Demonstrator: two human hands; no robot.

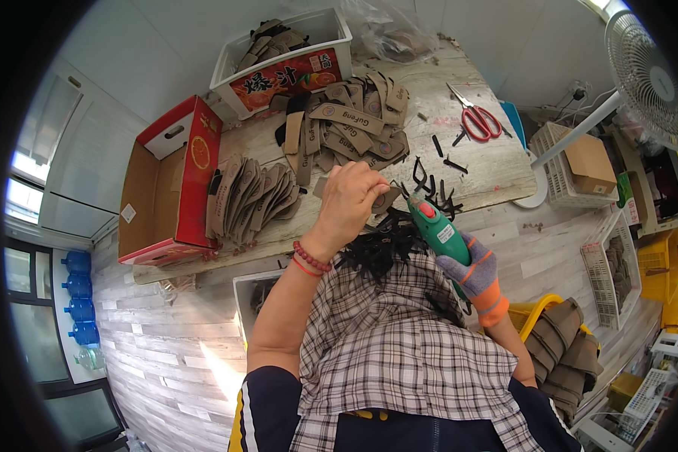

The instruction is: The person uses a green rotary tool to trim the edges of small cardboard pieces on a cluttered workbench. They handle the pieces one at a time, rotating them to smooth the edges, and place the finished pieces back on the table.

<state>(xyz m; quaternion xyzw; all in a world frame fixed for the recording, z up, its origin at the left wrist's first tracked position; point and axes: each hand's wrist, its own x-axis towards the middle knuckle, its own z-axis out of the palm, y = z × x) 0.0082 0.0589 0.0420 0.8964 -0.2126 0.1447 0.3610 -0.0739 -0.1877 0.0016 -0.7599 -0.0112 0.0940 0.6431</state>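
Around the red scissors (477, 119) we see bare tabletop (497, 169) toward the table's near edge. Left of the scissors, a heap of tan cut pieces (354, 128) blocks us; black offcuts (448, 162) lie just below.

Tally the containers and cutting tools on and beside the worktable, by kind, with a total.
Red cardboard box: 1
White crate holding brown pieces: 1
White baskets beside the table: 1
Red-handled scissors: 1
Green electric cutter, in the gloved right hand: 1
Total: 5
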